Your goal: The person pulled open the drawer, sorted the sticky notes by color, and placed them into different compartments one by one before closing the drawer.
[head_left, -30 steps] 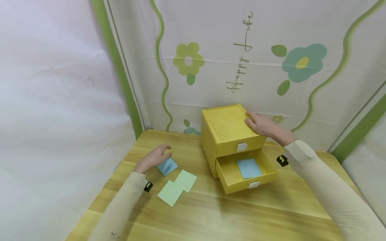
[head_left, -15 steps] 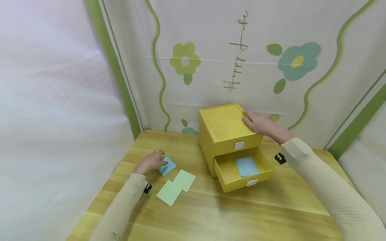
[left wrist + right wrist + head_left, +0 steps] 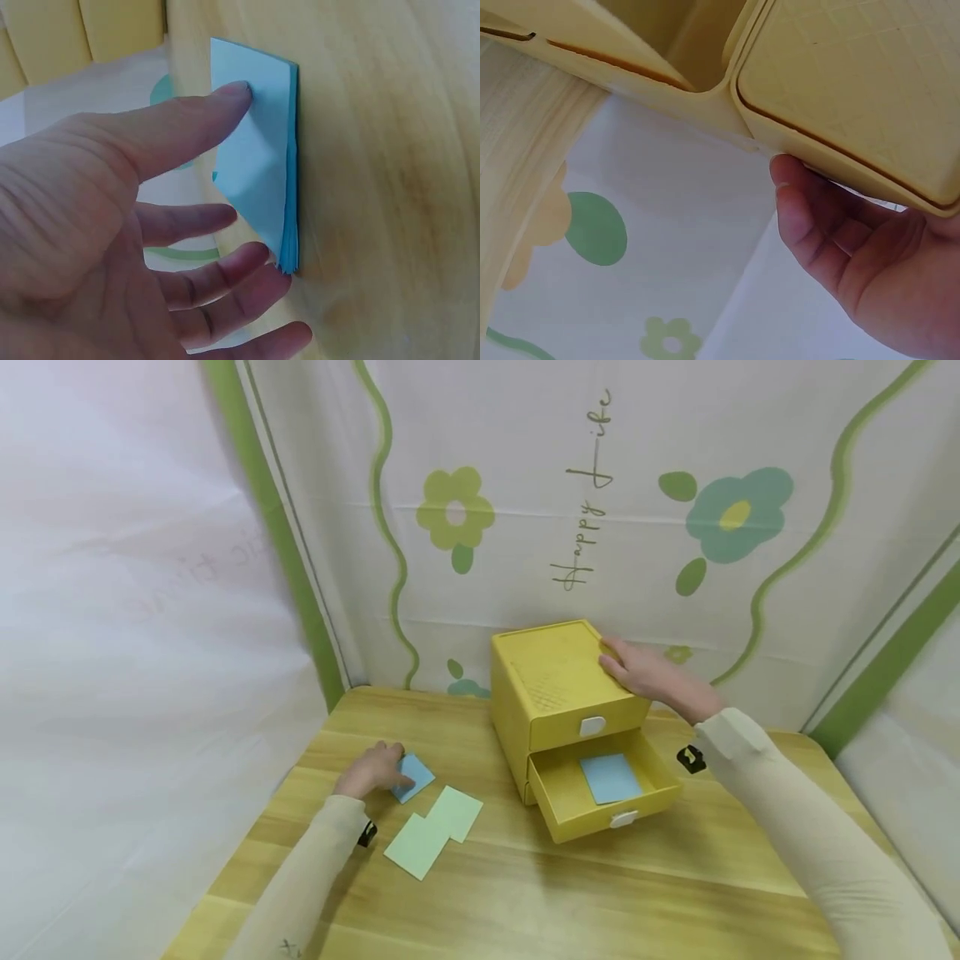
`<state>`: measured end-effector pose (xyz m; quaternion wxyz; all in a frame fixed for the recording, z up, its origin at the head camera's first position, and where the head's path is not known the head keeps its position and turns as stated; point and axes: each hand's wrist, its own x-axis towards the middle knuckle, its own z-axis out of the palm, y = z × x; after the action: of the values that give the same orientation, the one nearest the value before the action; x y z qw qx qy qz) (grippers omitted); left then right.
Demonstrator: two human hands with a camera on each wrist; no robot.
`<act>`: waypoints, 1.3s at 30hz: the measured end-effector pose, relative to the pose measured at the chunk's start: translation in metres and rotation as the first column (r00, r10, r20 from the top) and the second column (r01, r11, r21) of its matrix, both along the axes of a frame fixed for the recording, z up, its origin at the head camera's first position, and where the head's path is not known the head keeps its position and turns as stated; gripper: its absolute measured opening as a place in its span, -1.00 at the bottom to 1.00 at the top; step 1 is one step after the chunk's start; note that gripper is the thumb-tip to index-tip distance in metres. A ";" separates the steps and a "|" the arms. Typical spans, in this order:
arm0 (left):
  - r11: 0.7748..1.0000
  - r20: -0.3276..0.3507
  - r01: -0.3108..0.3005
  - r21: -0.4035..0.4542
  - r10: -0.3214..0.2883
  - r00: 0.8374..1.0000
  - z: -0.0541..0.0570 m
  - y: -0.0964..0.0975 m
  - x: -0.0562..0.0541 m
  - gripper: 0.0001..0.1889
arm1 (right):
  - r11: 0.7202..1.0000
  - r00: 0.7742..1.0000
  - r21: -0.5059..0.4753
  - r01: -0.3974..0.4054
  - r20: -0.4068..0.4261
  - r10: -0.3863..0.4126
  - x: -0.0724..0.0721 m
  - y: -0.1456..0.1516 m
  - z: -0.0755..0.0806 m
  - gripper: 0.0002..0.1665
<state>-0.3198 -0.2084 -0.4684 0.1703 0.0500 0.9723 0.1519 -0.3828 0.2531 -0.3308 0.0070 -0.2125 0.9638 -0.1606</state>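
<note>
Settling near the wooden worktop's (image 3: 525, 906) left edge, the spread left hand (image 3: 369, 771) touches the square blue paper pad (image 3: 419, 771), yet unlifted; the right hand (image 3: 637, 668) grips the yellow plastic cabinet (image 3: 555, 677).

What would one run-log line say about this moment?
left hand: touching blue pad | right hand: holding yellow drawer unit | drawer: open, blue paper inside | two green sheets: on table
</note>
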 end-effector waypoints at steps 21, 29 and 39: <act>0.992 0.054 -0.024 -0.121 0.031 0.998 0.007 0.008 -0.014 -0.38 | 1.000 1.000 0.031 -0.007 -0.026 0.008 0.002 0.003 0.004 -0.27; 0.991 0.029 0.010 -0.133 -0.006 1.000 0.006 0.007 -0.013 -0.31 | 0.999 1.000 0.019 0.027 -0.001 -0.027 0.001 0.001 0.005 -0.27; 1.000 -0.064 0.030 0.002 -0.029 0.998 -0.003 0.001 -0.015 -0.81 | 0.999 0.999 0.029 0.018 -0.027 -0.017 0.001 -0.003 -0.001 -0.28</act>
<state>-0.3349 -0.2071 -0.4713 0.1412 0.0694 0.9762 0.1491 -0.3817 0.2501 -0.3321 -0.0042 -0.2063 0.9679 -0.1438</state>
